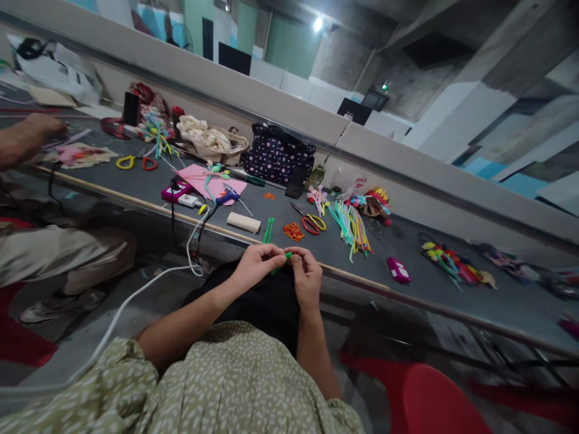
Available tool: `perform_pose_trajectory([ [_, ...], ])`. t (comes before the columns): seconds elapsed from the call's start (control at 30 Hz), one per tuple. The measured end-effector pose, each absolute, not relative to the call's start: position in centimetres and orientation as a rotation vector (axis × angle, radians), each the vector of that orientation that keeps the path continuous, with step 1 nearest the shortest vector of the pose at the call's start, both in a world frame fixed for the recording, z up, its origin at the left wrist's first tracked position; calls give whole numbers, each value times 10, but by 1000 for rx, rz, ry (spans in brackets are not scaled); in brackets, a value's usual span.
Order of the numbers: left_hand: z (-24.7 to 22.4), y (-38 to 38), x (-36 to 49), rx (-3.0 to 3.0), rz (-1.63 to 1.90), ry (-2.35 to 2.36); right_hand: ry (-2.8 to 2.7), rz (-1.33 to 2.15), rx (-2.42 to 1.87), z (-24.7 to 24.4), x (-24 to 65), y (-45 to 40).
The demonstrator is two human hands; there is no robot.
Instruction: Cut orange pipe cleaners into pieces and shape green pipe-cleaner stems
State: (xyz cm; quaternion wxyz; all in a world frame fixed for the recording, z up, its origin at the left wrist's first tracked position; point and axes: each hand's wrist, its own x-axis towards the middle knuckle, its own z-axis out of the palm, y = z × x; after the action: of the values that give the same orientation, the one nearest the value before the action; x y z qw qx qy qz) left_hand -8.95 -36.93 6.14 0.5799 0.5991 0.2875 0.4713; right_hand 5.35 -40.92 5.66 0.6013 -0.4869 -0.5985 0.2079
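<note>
Just over the table's front edge, my left hand (259, 265) and my right hand (307, 272) meet with fingers pinched. Between their fingertips is a small piece of green pipe cleaner (288, 255), and both hands grip it; a bit of green also shows below the fingers. Two green pipe cleaners (268, 230) lie on the table just beyond my left hand. Close by are a pile of small orange curled pieces (294, 232), scissors (311, 223) with red and yellow handles, and a cream roll (243, 222).
A bundle of pastel pipe cleaners (350, 229) lies to the right, before a purple box (398, 270). Leftward, a blue glue gun (227, 196) rests on pink paper (192, 178). A white cable (136, 293) hangs off the edge. Another person's hand (43, 126) is at far left.
</note>
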Motion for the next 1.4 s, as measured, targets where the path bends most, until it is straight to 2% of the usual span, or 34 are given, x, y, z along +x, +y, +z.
perform_pose_trajectory([
  [0.1, 57, -366, -89, 1312, 1087, 652, -1328, 624, -1135, 53, 51, -407],
  [0.4, 56, -363, -91, 1284, 989, 603, -1242, 674, -1160, 49, 49, -410],
  [0.6, 53, -362, -94, 1414, 1045, 698, -1227, 766, -1148, 49, 45, -411],
  [0.83, 44, -367, -94, 1740, 1159, 850, -1242, 675, -1191, 45, 44, -412],
  [1.0, 42, -372, -86, 1809, 1269, 907, -1225, 479, -1191, 42, 39, -410],
  [1.17, 46, -367, -85, 1522, 1110, 721, -1201, 449, -1138, 41, 38, -410],
  [1.4, 47, -363, -97, 1008, 736, 430, -1272, 672, -1028, 47, 40, -419],
])
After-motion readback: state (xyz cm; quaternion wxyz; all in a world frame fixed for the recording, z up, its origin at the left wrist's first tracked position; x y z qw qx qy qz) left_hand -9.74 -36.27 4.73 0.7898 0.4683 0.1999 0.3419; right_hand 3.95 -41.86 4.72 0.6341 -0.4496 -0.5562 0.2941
